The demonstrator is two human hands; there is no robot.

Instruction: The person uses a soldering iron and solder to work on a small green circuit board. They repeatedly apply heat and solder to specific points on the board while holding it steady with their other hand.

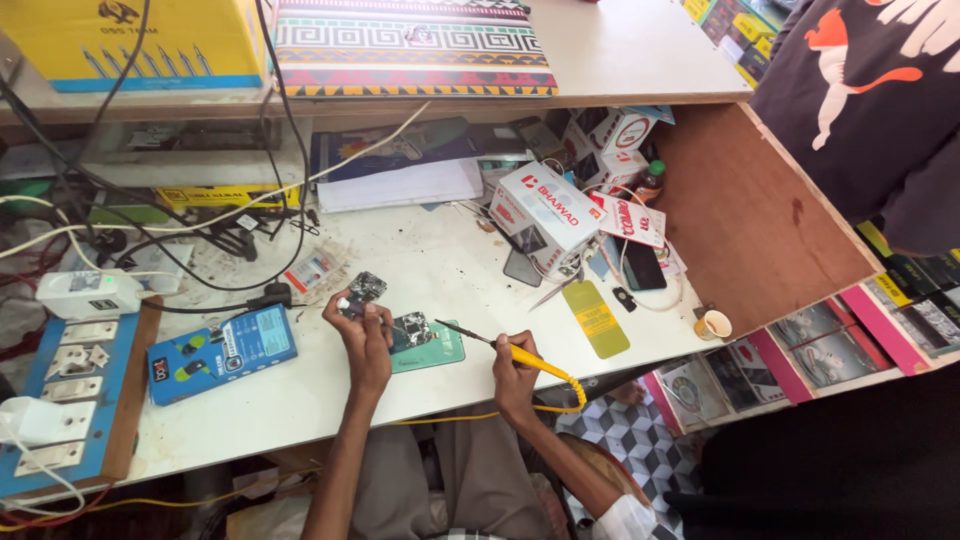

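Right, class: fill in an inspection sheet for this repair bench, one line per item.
Surface: white worktop, smudged.
Job's things: yellow-handled soldering iron; green opened phone; small circuit part.
Clutter: cardboard boxes, blue device, paper cup.
Hands: left hand pinches the circuit part; right hand grips the iron.
Cables: black and white leads, tangled; socket board.
Surroundings: another person's dark sleeve.

A scuffed white worktop (440, 270) runs under a pale shelf (620, 50). A brown wooden panel (740, 210) closes its right end. Below lies a grey-and-white cube-patterned floor (640, 440), all in even, bright light.
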